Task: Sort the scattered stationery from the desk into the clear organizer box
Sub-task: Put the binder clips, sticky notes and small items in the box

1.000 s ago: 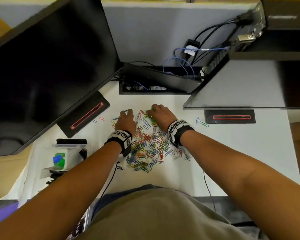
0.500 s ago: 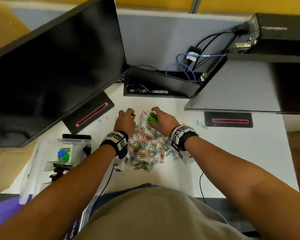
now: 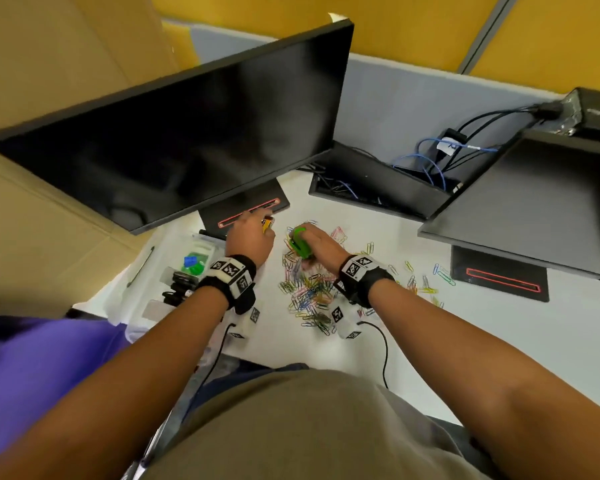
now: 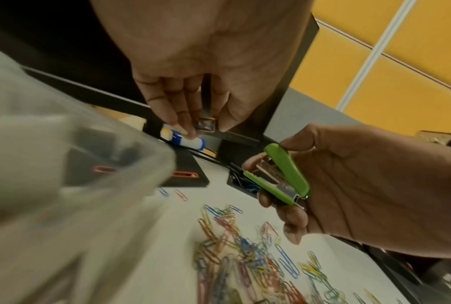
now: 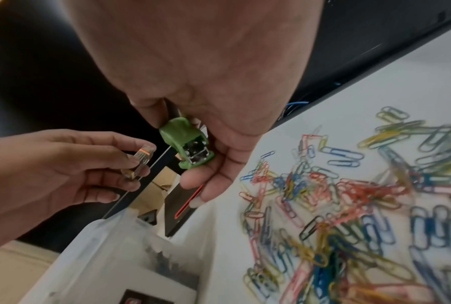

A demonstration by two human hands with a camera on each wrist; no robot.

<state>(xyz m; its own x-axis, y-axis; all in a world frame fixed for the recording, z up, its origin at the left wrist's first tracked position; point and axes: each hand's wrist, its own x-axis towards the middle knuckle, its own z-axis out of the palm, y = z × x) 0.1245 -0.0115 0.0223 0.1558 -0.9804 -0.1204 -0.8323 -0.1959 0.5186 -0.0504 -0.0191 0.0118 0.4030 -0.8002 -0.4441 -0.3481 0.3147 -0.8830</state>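
My left hand [image 3: 253, 237] pinches a small shiny staple box [image 3: 267, 224] between thumb and fingertips [image 4: 187, 131], above the desk just right of the clear organizer box [image 3: 207, 241]. Beside it, my right hand [image 3: 321, 249] grips a green mini stapler [image 3: 300, 244], its jaws slightly apart in the left wrist view [image 4: 284, 174]. Both hands hover over the far left end of a pile of coloured paper clips [image 3: 309, 294]. The right wrist view shows the stapler [image 5: 188, 144], the staple box [image 5: 141, 162] and the organizer box's wall [image 5: 110, 246] below them.
A big black monitor [image 3: 187, 133] hangs over the organizer box, its base [image 3: 246, 209] just beyond my left hand. A glue stick [image 4: 185, 140] lies by that base. A second monitor base [image 3: 499, 278] stands at the right, with stray clips [image 3: 440, 275] near it.
Both hands have lifted off the clip pile and moved left toward the organizer box, the right carrying the green stapler, the left the staple box. The head view has swung left.
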